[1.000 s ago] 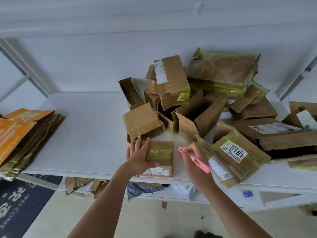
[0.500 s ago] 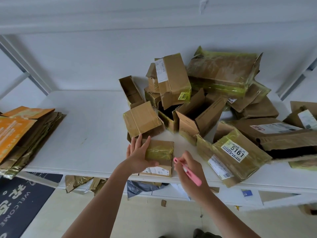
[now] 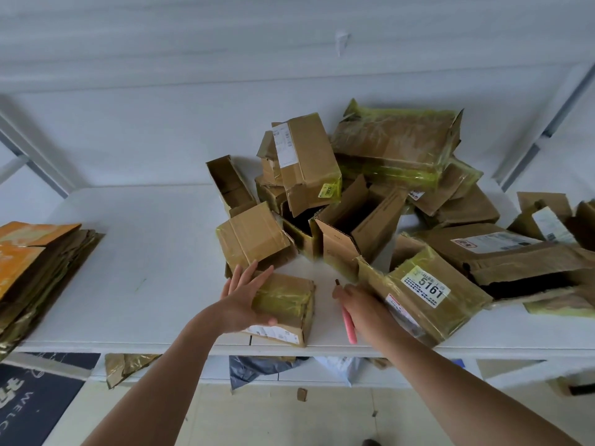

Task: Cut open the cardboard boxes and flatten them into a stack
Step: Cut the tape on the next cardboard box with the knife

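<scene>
A small taped cardboard box sits at the front edge of the white table. My left hand holds its left side, fingers straight along the top and thumb on the near face. Just right of the box, my right hand grips a pink box cutter, its dark tip pointing up and away. A heap of cardboard boxes fills the table's middle and right. A stack of flattened cardboard with an orange sheet on top lies at the left.
A box labelled 5161 lies against my right hand. Scraps of tape and plastic bags hang under the table. A dark welcome mat lies on the floor at the left. A white wall stands behind the table.
My right hand has turned the pink cutter so its tip points up and away from me, and has moved back right beside the 5161 box. My left hand stays on the small box.
</scene>
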The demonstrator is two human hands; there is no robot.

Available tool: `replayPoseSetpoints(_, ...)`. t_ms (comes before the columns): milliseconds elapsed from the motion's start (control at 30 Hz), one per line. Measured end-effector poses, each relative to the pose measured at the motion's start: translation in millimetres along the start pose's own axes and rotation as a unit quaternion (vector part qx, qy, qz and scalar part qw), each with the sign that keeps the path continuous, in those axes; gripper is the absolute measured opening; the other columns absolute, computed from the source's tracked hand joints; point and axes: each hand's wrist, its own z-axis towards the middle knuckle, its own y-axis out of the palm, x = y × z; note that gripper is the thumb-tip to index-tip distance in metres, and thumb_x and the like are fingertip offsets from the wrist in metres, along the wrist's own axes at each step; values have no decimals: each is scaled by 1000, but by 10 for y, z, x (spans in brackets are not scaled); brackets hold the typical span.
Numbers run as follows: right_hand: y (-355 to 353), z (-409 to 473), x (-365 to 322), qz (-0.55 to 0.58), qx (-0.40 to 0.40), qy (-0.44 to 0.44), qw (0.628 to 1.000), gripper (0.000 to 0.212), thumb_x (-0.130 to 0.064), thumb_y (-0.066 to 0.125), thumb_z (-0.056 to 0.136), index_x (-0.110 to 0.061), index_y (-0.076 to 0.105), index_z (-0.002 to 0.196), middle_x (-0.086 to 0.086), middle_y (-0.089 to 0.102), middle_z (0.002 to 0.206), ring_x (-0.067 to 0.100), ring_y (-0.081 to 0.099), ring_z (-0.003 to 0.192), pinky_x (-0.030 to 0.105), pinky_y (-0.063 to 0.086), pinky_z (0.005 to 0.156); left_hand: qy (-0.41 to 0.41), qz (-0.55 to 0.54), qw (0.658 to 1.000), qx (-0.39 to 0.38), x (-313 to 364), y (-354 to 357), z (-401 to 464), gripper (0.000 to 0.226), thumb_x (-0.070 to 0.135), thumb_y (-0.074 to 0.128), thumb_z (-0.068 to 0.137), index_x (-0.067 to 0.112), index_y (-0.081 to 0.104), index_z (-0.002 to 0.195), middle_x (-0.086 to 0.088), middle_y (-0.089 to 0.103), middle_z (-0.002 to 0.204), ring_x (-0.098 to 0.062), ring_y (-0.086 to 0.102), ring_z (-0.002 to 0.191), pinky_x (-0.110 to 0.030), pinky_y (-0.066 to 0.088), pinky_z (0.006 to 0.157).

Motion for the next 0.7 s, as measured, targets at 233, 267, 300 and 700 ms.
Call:
replayPoseSetpoints(233,-8,242,-234,172,150,-1,974,39,-13,51,100,-25,53,137,-1,61,128,9,58,116,24,47,100,-9,-41,999,18,-41,31,29,109,41,78,80,41,0,155,9,-26,161,-23,-29,147,-50,-8,119)
replayPoseSetpoints(267,-25,237,-314,175,145,-34,973,39,-16,49,102,-22,49,141,-6,58,131,-3,55,114,17,45,96,-18,-67,997,32,-49,50,21,112,41,81,77,41,0,155,10,-26,160,-25,-24,148,-52,-2,121)
replayPoseSetpoints(300,-29,204,-411,191,116,-63,973,40,-25,46,104,-25,46,144,-11,54,137,-14,49,112,15,40,96,-26,-94,994,54,-58,83,6,116,40,84,74,41,1,155,12,-25,160,-27,-18,150,-55,5,122)
replayPoseSetpoints(700,311,-192,-927,205,79,-45,975,46,-41,72,87,-16,55,121,-7,57,106,4,55,90,6,40,70,-162,-596,779,107,-272,245,-476,67,24,75,87,36,38,141,-11,63,121,-38,70,97,-44,62,75)
